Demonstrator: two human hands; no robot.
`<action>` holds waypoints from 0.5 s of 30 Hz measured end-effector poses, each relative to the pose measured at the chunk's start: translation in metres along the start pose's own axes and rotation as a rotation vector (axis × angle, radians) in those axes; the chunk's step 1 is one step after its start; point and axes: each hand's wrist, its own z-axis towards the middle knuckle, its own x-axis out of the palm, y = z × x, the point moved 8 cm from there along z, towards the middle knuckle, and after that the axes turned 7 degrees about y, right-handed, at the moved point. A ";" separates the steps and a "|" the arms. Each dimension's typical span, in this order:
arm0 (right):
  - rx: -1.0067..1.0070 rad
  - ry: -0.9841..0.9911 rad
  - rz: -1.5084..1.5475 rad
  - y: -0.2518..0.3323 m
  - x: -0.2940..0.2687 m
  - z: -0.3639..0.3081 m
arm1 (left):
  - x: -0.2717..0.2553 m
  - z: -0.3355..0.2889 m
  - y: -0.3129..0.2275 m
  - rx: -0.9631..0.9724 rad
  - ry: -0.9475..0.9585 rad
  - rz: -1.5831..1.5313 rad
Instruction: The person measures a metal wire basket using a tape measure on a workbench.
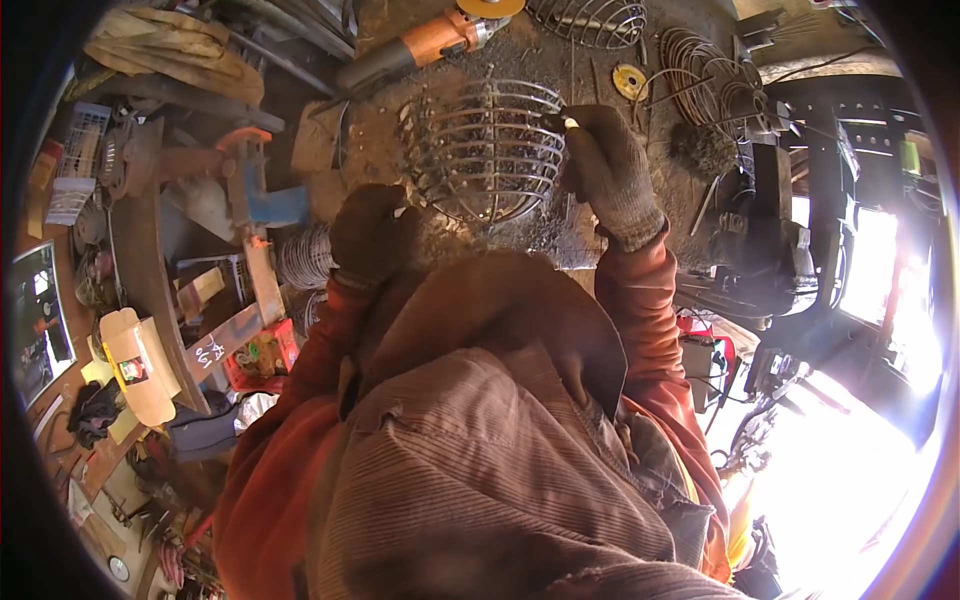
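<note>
Gloves on both hands: your right hand (pixel 610 175), at upper centre of the frame, pinches a small pale stick against the wire basket (pixel 490 150) rim, while your left hand (pixel 372 232) curls closed beneath its lower-left edge, apparently steadying it on the workbench (pixel 380 130).

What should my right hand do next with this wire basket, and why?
Probably steady the wire basket before anything else. Your gloved right hand grips its right rim with something small and pale at the fingertips, while the gloved left hand sits at its lower left edge; whether that hand grips it is unclear.
</note>
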 end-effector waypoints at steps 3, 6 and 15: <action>0.000 0.003 -0.009 -0.011 0.006 0.001 | 0.003 -0.001 0.004 -0.046 0.028 0.001; -0.003 0.002 -0.039 -0.010 0.007 0.000 | 0.003 -0.003 0.007 -0.025 0.033 0.007; -0.110 0.049 -0.068 -0.016 0.011 -0.015 | 0.003 -0.002 0.003 -0.021 0.044 0.042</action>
